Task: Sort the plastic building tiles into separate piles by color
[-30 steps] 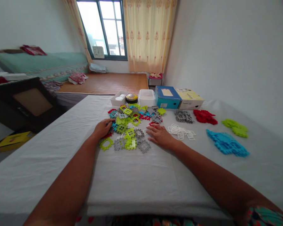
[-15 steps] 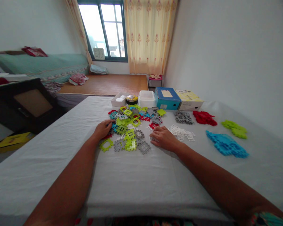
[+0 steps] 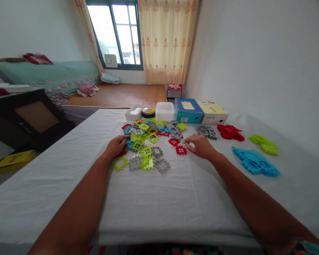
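My left hand point(image 3: 115, 146) rests at the left edge of a mixed pile of plastic interlocking tiles point(image 3: 137, 146), its thumb a little apart from its bent fingers and its fingertips touching the pieces. Green, grey, blue, red and white tiles overlap there. My right hand point(image 3: 200, 146) is to the right of the pile, thumb and fingers pinched on a small white lattice tile point(image 3: 185, 142), mostly hidden. Just left of its fingertips lies a red tile point(image 3: 181, 150), with another red tile point(image 3: 173, 142) beyond it. The hand covers most of the white tiles beneath it.
Sorted heaps lie to the right: grey tiles point(image 3: 206, 132), red tiles point(image 3: 230, 132), green tiles point(image 3: 264, 143) and blue tiles point(image 3: 255, 162). Along the back stand a white tray point(image 3: 129, 115), a round tin point(image 3: 148, 112), a clear container point(image 3: 166, 111), a blue box point(image 3: 188, 110) and a yellow-white box point(image 3: 212, 111).
My right hand has moved right and away from me, carrying a white tile from beside the pile to above the white heap. A red tile it covered now shows. My left hand has stayed put.
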The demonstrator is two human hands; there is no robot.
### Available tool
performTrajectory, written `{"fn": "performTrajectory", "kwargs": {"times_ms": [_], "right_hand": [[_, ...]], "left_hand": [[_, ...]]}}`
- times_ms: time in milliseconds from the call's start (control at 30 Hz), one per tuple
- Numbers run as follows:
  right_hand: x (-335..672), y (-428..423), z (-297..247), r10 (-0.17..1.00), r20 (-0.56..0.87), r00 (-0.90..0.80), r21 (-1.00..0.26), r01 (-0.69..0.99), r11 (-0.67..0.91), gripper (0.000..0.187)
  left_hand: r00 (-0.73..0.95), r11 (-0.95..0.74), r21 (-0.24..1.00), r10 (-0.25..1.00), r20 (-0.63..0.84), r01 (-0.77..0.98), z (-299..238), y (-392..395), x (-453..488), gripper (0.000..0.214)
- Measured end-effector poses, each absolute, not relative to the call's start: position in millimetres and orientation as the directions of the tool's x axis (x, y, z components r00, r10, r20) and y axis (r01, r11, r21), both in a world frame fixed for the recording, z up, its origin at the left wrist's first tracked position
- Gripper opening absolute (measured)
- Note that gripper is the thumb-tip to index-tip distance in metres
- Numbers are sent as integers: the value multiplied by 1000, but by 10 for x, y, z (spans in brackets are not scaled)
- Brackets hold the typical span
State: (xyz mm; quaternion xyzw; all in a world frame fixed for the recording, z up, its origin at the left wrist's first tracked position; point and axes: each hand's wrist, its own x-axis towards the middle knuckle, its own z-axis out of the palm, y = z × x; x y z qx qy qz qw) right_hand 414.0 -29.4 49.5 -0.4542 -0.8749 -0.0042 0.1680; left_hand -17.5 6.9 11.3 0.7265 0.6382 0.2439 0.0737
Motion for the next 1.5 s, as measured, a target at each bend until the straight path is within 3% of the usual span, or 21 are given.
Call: {"fn": "performTrajectory", "kwargs": {"times_ms": [133, 200, 333, 433, 633, 900, 1133, 1267, 1400, 1500], "right_hand": [[4665, -116, 548, 839, 78, -538, -352, 773, 528, 25], [4777, -77, 547, 860, 32, -509, -379, 790, 481, 24], [4578, -103, 486, 881, 263, -393, -261, 850, 458, 29], [4179, -218, 373, 802, 364, -474, -193, 804, 563, 34], [3603, -436, 152, 708, 244, -663, -38, 723, 690, 51], [3724, -385, 199, 664, 313, -679, -212, 631, 746, 37], [3653, -442, 218, 685, 221, -694, -49, 694, 719, 30], [3639, -460, 287, 684, 254, -684, 31, 712, 701, 22], [3959, -314, 413, 761, 375, -530, -132, 782, 609, 24], [4405, -160, 487, 823, 350, -447, -297, 780, 550, 23]], "left_hand": [[61, -169, 415, 964, 260, 894, 102, 82, -181, 46], [59, -169, 416, 962, 265, 893, 93, 87, -182, 46], [57, -172, 422, 961, 272, 890, 80, 88, -183, 46], [58, -169, 417, 963, 265, 893, 83, 85, -181, 47], [68, -174, 398, 961, 266, 901, 93, 87, -188, 47], [68, -175, 403, 961, 267, 898, 93, 85, -184, 45], [72, -177, 394, 961, 267, 902, 109, 78, -176, 46], [71, -176, 394, 961, 265, 902, 109, 78, -175, 45], [69, -178, 400, 960, 273, 899, 107, 76, -178, 45], [78, -188, 404, 959, 273, 895, 104, 75, -183, 46]]}}
